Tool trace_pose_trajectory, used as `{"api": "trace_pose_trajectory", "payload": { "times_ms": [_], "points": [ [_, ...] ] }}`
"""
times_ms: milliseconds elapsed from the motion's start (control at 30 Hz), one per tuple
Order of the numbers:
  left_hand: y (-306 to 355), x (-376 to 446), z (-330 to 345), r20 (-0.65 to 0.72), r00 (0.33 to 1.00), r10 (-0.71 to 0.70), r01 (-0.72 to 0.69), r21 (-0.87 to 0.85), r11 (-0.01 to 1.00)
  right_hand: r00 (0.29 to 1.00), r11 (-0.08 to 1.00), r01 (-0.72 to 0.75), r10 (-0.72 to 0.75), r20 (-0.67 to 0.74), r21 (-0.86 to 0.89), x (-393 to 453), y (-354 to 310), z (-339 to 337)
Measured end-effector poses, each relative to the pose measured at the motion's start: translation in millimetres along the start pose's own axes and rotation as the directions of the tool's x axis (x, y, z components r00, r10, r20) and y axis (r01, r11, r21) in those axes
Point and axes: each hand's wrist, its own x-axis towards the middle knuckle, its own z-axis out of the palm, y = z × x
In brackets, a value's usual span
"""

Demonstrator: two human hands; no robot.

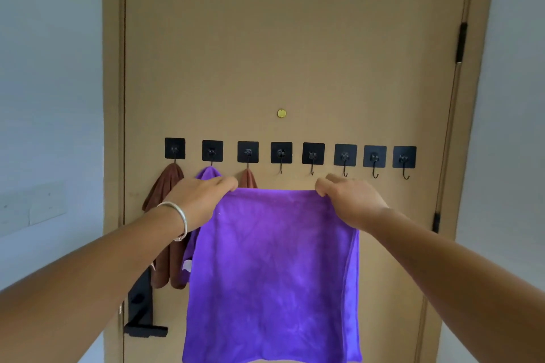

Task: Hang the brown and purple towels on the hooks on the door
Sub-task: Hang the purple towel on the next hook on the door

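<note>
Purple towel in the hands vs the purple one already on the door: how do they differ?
The held purple towel is spread flat, its top edge pinched by the left hand and right hand; the hung purple towel is bunched to a peak on the second hook. The held one shows in full, on no hook; the hung one is mostly hidden behind it. Both look the same purple.

Held towel [274,274] hangs before door [295,53], below hooks [281,153].
</note>
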Motion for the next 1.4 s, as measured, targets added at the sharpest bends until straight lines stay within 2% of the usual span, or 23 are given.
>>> {"api": "trace_pose_trajectory", "payload": {
  "times_ms": [67, 133, 267, 467, 567, 700, 833, 967, 1067, 1167, 1300, 1400],
  "points": [
    [-6.7, 24.6, 13.7, 0.007, 0.991, 0.133, -0.133, 0.117, 0.984, 0.996, 0.993, 0.089, -0.086, 0.038, -0.080, 23.5, 13.8, 10.0],
    [-14.7, 51.4, 24.8, 0.035, 0.978, 0.206, -0.207, 0.290, 0.934, 0.993, 0.985, 0.117, -0.112, 0.047, -0.123, 46.9, 27.4, 21.8],
    [-22.7, 92.1, 41.4, 0.065, 0.986, 0.155, -0.168, 0.373, 0.913, 0.994, 0.992, 0.081, -0.074, 0.082, -0.092, 90.3, 38.8, 46.8],
    [-21.8, 143.3, 64.5, 0.087, 0.996, 0.013, -0.040, 0.316, 0.948, 0.999, 0.986, 0.015, -0.007, 0.046, -0.168, 146.3, 46.5, 72.0],
    [-14.4, 167.6, 73.1, 0.144, 0.988, -0.046, -0.001, 0.307, 0.952, 0.998, 0.969, -0.025, 0.036, 0.041, -0.248, 165.1, 47.2, 77.1],
    [-6.8, 185.4, 94.2, 0.222, 0.973, -0.067, -0.010, 0.329, 0.944, 0.996, 0.946, -0.028, 0.054, 0.071, -0.324, 173.2, 38.1, 92.3],
    [-2.3, 197.9, 105.6, 0.158, 0.987, -0.040, -0.001, 0.252, 0.968, 0.998, 0.926, -0.026, 0.048, 0.048, -0.376, 179.4, 37.6, 104.0],
    [10.6, 192.9, 121.4, 0.162, 0.985, 0.056, -0.095, 0.245, 0.965, 0.992, 0.932, 0.015, 0.032, 0.124, -0.361, 172.1, 24.0, 126.3],
    [29.5, 185.8, 139.6, 0.270, 0.955, 0.122, -0.178, 0.195, 0.964, 0.989, 0.952, 0.009, 0.037, 0.142, -0.307, 164.1, 10.1, 149.3],
    [36.2, 184.5, 145.7, 0.353, 0.926, 0.136, -0.194, 0.134, 0.972, 0.994, 0.964, -0.022, 0.049, 0.097, -0.266, 161.7, 10.4, 162.1],
    [35.4, 176.9, 148.3, 0.423, 0.890, 0.167, -0.285, 0.232, 0.930, 0.999, 0.955, 0.007, 0.004, 0.037, -0.297, 159.1, 19.0, 167.0],
    [42.4, 168.0, 154.1, 0.420, 0.891, 0.171, -0.326, 0.331, 0.886, 0.990, 0.965, 0.075, -0.043, 0.131, -0.253, 154.1, 17.1, 170.5]
  ]
}}
